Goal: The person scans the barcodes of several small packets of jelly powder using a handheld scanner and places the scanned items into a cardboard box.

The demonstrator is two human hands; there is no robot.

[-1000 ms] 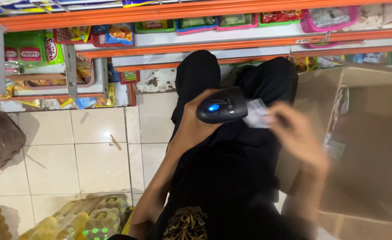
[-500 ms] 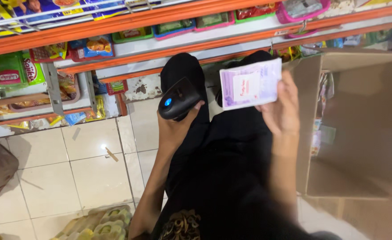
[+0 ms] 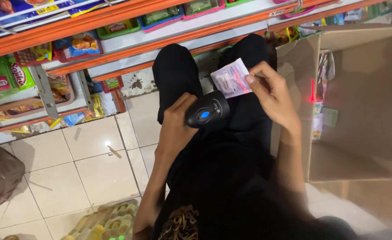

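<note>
Lower frame: person in black clothing sitting on tiled floor (image 3: 93, 173).

Frame centre: left hand (image 3: 178, 122), grip closing around black handheld scanner (image 3: 208, 110), blue button lit.

Just right, above: right hand (image 3: 271, 91) pinching small white-pink sachet (image 3: 230, 79), fingers narrow, holding it before scanner.

Right: open cardboard box (image 3: 360, 111), red laser mark landing on inner wall, missing sachet.

Top: orange shelves (image 3: 116, 26) carrying packets.

Judgement: scanning step in hand; beam needing re-aiming onto sachet.

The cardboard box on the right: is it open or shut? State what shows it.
Open. The cardboard box has its flap folded back, and its bare inside wall and a few small packets show.
</note>
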